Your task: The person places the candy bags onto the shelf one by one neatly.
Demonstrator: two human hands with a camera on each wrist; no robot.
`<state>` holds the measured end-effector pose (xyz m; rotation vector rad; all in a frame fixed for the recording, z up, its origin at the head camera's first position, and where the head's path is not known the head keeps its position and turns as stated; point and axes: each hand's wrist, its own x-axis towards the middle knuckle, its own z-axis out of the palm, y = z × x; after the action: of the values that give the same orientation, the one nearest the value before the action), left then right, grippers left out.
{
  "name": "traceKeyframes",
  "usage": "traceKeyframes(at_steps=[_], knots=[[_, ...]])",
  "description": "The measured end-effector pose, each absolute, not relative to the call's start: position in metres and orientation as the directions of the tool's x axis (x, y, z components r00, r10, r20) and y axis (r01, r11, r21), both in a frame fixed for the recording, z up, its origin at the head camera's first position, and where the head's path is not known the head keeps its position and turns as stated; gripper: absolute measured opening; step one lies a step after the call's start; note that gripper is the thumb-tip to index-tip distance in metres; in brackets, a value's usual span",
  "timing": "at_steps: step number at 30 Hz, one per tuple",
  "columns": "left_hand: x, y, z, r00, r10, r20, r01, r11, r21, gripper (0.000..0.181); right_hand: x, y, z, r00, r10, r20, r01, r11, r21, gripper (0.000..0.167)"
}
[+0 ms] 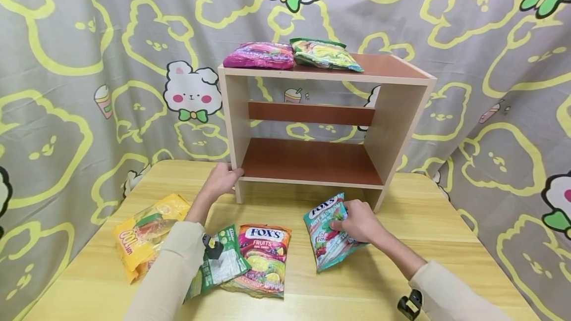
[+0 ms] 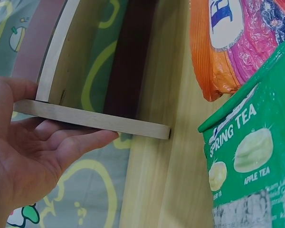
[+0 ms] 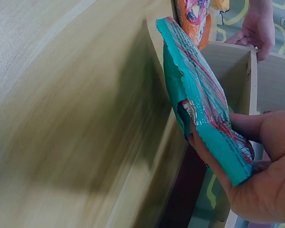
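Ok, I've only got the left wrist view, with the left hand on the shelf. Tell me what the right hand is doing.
Observer: The right hand grips a teal candy bag.
Operator: Good. Now check the top of the shelf for me, it's out of my view.
Observer: Two bags lie side by side up there: a magenta bag and, to its right in the head view, a green-and-yellow bag.

"FOX'S" marks teal bag point(image 1: 327, 244), orange bag point(image 1: 263, 257); "SPRING TEA", green bag point(image 2: 251, 159).
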<state>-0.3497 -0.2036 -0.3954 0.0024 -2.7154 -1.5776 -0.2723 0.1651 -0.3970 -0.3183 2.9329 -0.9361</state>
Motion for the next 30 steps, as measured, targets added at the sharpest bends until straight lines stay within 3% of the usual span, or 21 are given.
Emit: traceKeyframes(at_steps=[15, 23, 30], knots=[[-0.348, -0.204, -0.395, -1.0, 0.009, -0.003, 0.002, 0.493, 0.87, 0.047, -0.27, 0.171, -0.37, -0.964, -0.258, 0.068, -0.252, 0.795, -0.552, 0.028], [-0.349, -0.205, -0.395, -1.0, 0.003, 0.001, 0.002, 0.502, 0.865, 0.044, -0.27, 0.172, -0.342, -0.949, -0.293, 0.118, -0.312, 0.803, -0.508, 0.023], [-0.348, -0.203, -0.394, -1.0, 0.007, -0.007, -0.003, 0.487, 0.873, 0.046, -0.268, 0.171, -0.31, -0.957, -0.274, 0.098, -0.286, 0.825, -0.487, 0.023]])
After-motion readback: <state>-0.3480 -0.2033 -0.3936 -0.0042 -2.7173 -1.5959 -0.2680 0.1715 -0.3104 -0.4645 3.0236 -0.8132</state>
